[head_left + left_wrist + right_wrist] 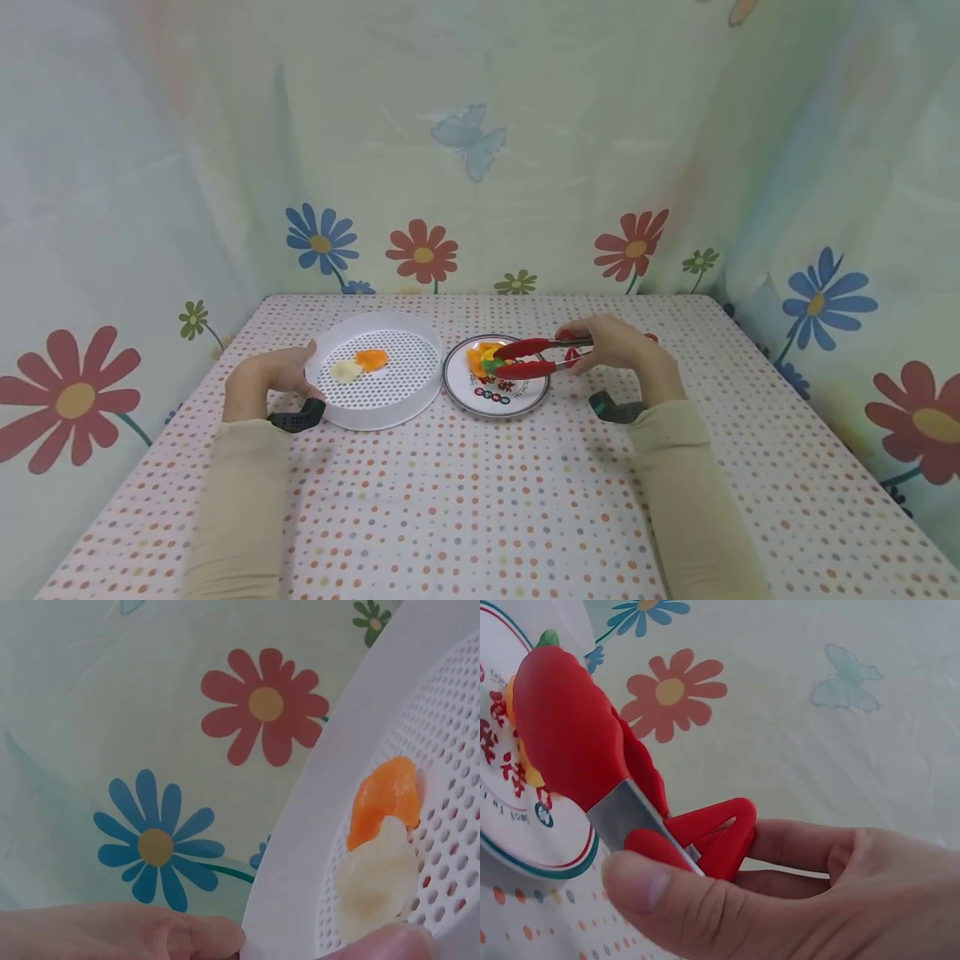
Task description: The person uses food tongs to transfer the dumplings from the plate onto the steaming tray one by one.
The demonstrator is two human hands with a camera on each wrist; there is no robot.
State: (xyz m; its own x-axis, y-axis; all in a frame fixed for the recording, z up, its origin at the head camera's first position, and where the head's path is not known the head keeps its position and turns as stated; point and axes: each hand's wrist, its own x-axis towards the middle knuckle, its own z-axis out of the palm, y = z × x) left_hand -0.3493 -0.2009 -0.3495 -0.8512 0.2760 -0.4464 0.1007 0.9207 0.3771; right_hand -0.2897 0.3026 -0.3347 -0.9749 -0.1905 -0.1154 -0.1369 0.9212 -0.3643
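Note:
My left hand (281,371) grips the rim of a round white perforated steamer tray (431,387), its thumb over the edge in the left wrist view. Inside the tray lie a cream-coloured dumpling-like piece (379,881) and an orange one (386,799), touching each other. With my right hand (611,342) I hold red-tipped metal tongs (574,727) over a patterned plate (498,408). The tongs' tips are at a green piece (491,365), which shows just past them in the right wrist view. Orange and yellow pieces (477,360) lie beside it on the plate.
The tray and plate stand side by side on a table (450,517) with a dotted cloth. A flowered curtain (480,233) hangs behind the table and at both sides. Dark wrist devices (615,408) sit below both hands.

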